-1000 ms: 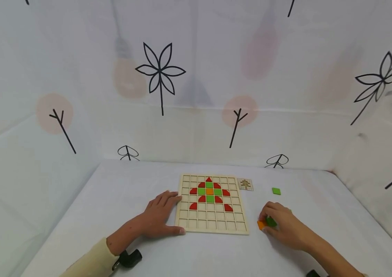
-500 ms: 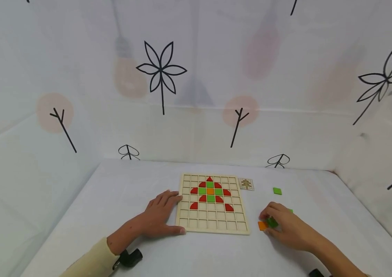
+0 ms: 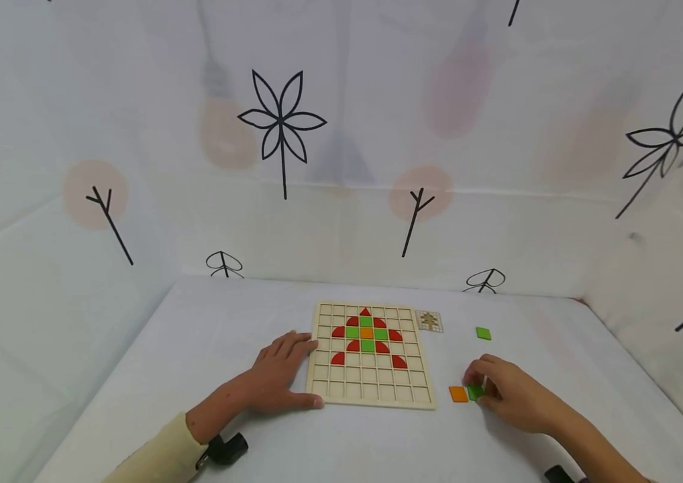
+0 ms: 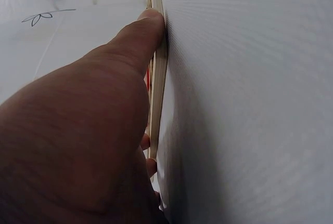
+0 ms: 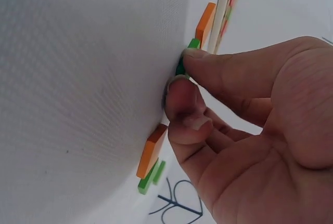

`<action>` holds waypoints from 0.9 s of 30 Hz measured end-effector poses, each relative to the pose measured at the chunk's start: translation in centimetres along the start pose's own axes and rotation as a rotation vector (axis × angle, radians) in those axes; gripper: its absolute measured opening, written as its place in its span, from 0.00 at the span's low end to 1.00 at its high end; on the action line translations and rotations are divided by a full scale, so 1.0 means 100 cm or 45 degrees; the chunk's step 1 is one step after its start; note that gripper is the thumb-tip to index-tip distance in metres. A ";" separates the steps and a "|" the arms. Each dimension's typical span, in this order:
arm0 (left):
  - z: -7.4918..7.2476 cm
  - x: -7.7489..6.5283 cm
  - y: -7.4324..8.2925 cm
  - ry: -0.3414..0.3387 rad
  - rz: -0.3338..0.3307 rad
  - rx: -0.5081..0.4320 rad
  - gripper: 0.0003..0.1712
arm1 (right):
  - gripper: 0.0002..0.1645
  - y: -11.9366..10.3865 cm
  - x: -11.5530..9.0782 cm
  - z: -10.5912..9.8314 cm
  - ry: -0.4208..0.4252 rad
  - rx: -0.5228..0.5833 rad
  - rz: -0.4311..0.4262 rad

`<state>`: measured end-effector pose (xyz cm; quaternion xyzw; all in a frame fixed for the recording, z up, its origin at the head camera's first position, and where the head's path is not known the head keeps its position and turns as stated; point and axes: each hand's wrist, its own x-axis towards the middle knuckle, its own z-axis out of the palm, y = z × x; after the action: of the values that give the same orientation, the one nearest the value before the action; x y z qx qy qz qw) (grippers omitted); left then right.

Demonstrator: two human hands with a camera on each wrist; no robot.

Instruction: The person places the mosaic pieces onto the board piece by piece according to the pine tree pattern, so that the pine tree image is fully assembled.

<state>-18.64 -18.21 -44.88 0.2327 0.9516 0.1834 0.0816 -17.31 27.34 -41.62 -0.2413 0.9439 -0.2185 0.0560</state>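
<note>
In the head view my left hand rests at the lower left of a wooden grid board, fingers extended along its left edge and thumb at its front corner. The left wrist view shows the thumb lying against the board's side. Red, green and orange pieces form a tree-like pattern on the grid. To the right of the board, my right hand pinches a green square tile between thumb and fingertips, close over the table. Beside that tile lies an orange square tile.
A small pattern card lies against the board's right edge. One green tile lies behind my right hand. Another orange tile and a green one show in the right wrist view. Patterned white cloth walls enclose the table.
My right hand has shifted slightly right with its fingers on the green tile, leaving the orange tile fully in sight. The left hand keeps its place at the board.
</note>
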 end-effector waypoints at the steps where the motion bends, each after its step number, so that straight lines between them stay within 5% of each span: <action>1: 0.000 0.000 0.000 0.001 -0.001 -0.005 0.63 | 0.20 0.000 0.000 0.000 -0.011 0.005 0.026; 6: 0.000 -0.001 0.001 0.002 0.004 -0.010 0.63 | 0.18 -0.001 0.001 -0.001 -0.069 0.023 0.130; 17: -0.002 -0.002 0.002 0.007 0.013 -0.006 0.63 | 0.18 0.001 0.000 -0.001 -0.044 0.044 0.037; 27: 0.001 -0.001 0.000 0.010 0.001 -0.008 0.63 | 0.18 0.002 -0.001 -0.006 -0.176 0.074 0.055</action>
<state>-18.52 -18.21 -44.93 0.2321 0.9512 0.1874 0.0787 -17.41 27.80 -41.17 -0.2336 0.9360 -0.2273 0.1327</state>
